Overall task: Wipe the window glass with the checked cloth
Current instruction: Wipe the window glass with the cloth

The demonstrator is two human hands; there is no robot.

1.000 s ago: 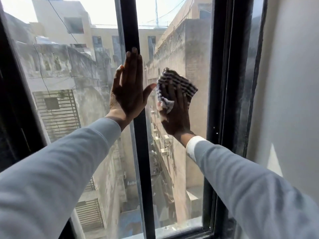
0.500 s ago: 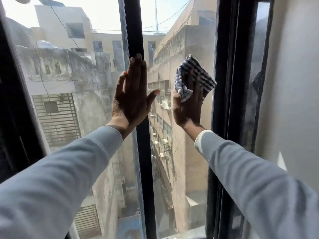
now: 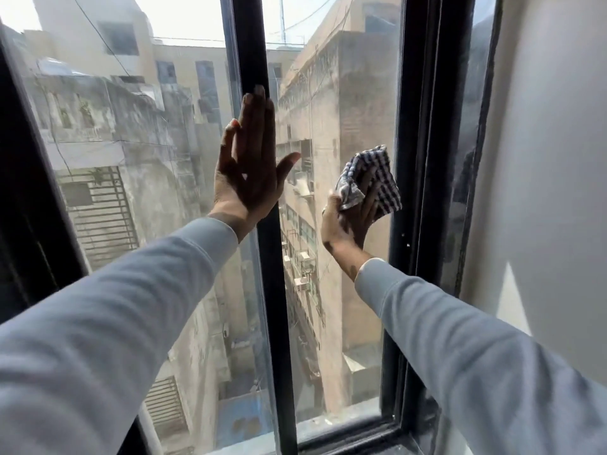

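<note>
The window glass [image 3: 348, 310] of the right pane fills the middle of the view, between two black uprights. My right hand [image 3: 345, 221] presses a bunched blue-and-white checked cloth [image 3: 371, 178] against this pane near its right edge, at mid height. My left hand [image 3: 253, 165] lies flat and open, fingers together and pointing up, across the black centre bar [image 3: 272, 290] and the edge of the left pane [image 3: 131, 159]. Both arms wear light grey sleeves.
A thick black frame [image 3: 423, 159] borders the pane on the right, with a pale wall [image 3: 551, 159] beyond it. The black bottom rail [image 3: 348, 436] runs along the sill. Outside are weathered buildings and a narrow alley far below.
My right hand and the cloth have slid from near the centre bar to the right, then down along the pane's right side. My left hand has stayed on the bar.
</note>
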